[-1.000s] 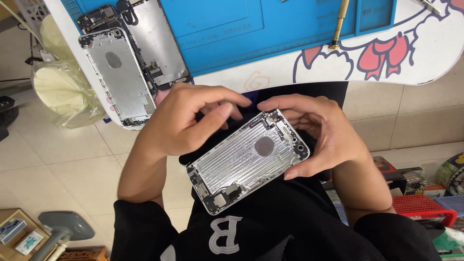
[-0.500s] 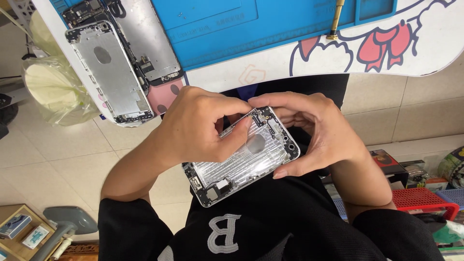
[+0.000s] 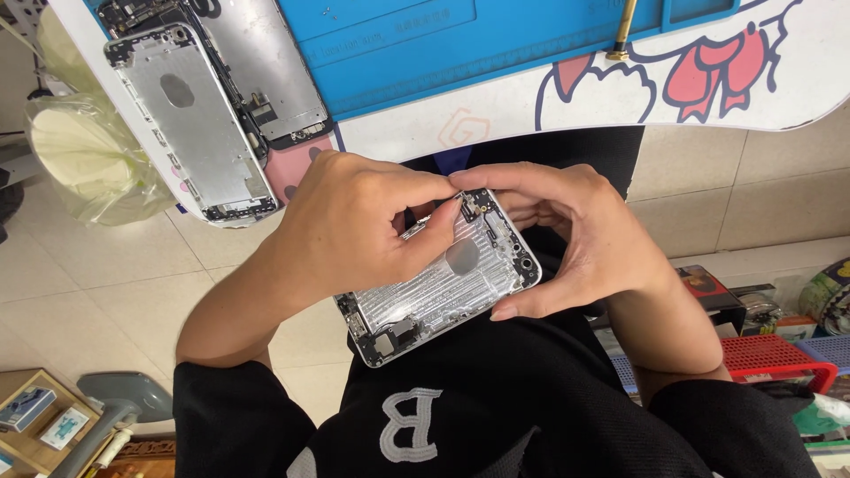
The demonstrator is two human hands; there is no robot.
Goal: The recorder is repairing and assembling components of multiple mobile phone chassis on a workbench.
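A stripped phone housing (image 3: 443,283) is gripped over the lap: left hand (image 3: 354,230) fingers pinched closed at its far edge, right hand (image 3: 584,248) fingers curled around its right end.

silver phone shell (image 3: 443,288) with shiny stripes, blue mat (image 3: 460,53), red bow drawing (image 3: 717,75), maybe pink phone part (image 3: 297,168).

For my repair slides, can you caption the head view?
Both hands, left hand and right hand, hold an opened phone shell over the lap, fingertips meeting at its upper edge.
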